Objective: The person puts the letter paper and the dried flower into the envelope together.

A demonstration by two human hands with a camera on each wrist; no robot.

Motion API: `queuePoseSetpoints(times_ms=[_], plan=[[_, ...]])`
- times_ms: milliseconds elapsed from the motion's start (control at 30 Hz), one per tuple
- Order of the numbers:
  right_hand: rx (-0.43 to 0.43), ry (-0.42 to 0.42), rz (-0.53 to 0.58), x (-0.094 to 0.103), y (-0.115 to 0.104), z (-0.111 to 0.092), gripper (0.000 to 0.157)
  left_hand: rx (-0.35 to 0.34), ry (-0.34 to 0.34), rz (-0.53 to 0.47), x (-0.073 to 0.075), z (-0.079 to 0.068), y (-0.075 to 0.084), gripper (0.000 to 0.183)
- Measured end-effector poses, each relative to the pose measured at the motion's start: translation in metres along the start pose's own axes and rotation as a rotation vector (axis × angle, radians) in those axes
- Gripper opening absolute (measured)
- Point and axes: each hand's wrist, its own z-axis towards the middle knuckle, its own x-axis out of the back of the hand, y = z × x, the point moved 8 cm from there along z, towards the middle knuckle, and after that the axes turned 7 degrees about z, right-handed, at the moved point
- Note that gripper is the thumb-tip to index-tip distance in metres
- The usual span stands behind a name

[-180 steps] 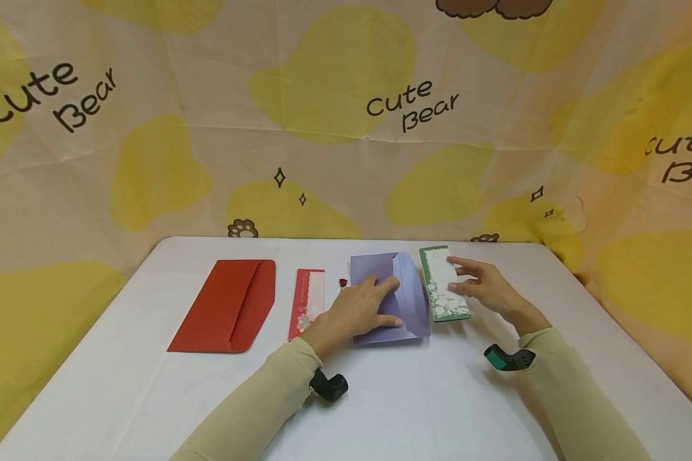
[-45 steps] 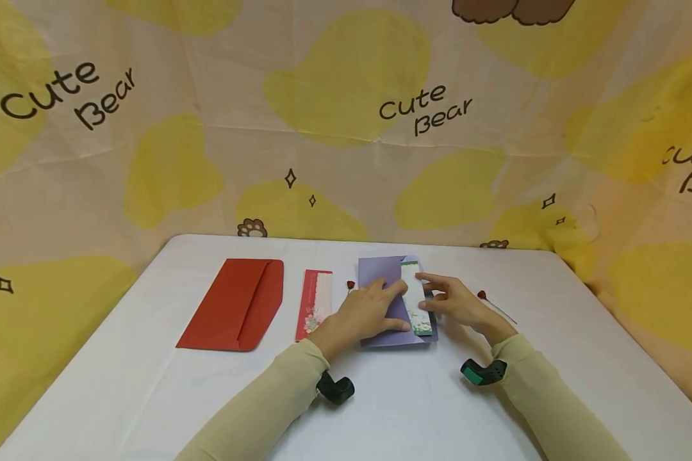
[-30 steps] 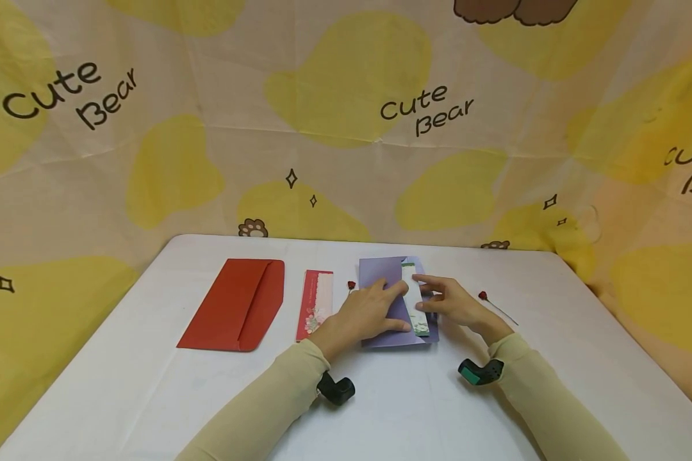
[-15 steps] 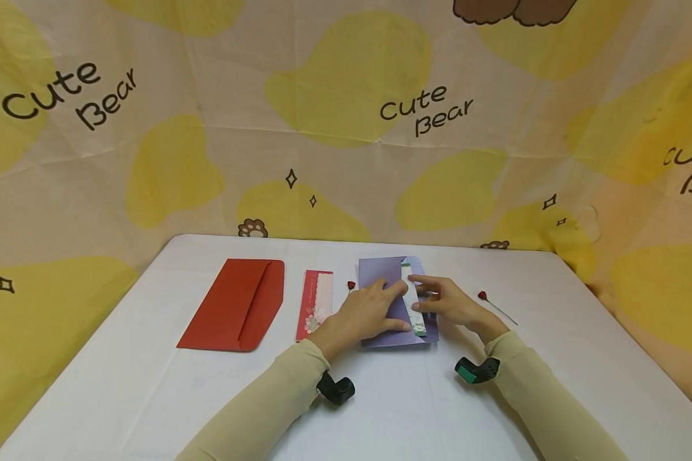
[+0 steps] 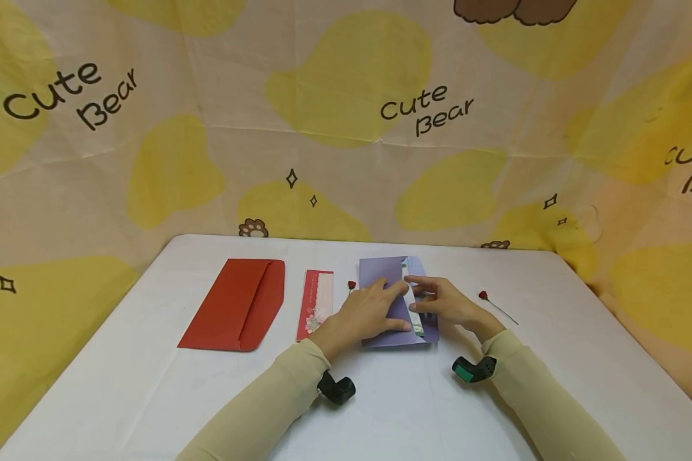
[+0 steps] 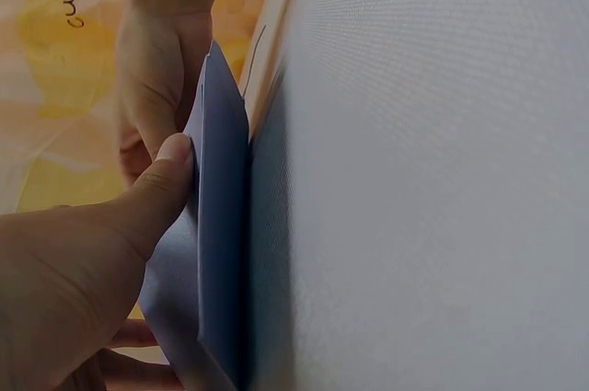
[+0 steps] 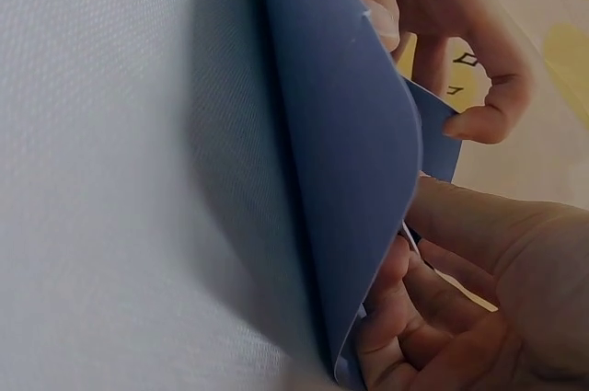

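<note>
A lavender envelope (image 5: pixel 380 267) lies on the table with its flap open to the right. My left hand (image 5: pixel 360 314) rests on it, thumb and fingers spread, pressing the pocket down. Partly inside the pocket is a green-edged white floral card (image 5: pixel 418 325), of which a narrow strip shows. My right hand (image 5: pixel 446 304) pinches the card's right edge between thumb and fingers, over the open flap. In the left wrist view, the left thumb (image 6: pixel 170 166) touches the envelope's face. The right wrist view shows the envelope's flap (image 7: pixel 340 133) hiding most of the card.
A red envelope (image 5: pixel 225 304) lies at the left, and a red floral card (image 5: pixel 314 301) sits between the two envelopes. One small dried rose (image 5: pixel 352 285) pokes out behind the left hand; another rose (image 5: pixel 483 295) with a thin stem lies to the right. A patterned cloth (image 5: pixel 334 83) hangs behind.
The right hand first held the card beside the envelope, then brought it over the flap and slid it left into the pocket. Less of it shows now. The left hand stays on the envelope.
</note>
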Motion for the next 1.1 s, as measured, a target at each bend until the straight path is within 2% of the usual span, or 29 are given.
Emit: queuePoseSetpoints(times_ms=[267, 533, 1100], plan=[[0.012, -0.012, -0.003, -0.004, -0.002, 0.002, 0.067, 0.000, 0.005, 0.002, 0.001, 0.000, 0.001, 0.067], [-0.014, -0.011, 0.016, -0.006, 0.001, 0.003, 0.067, -0.001, 0.002, -0.002, 0.000, 0.001, 0.001, 0.066], [0.006, -0.032, 0.058, -0.011, -0.001, 0.004, 0.069, 0.004, 0.003, -0.003, 0.001, 0.000, 0.001, 0.069]])
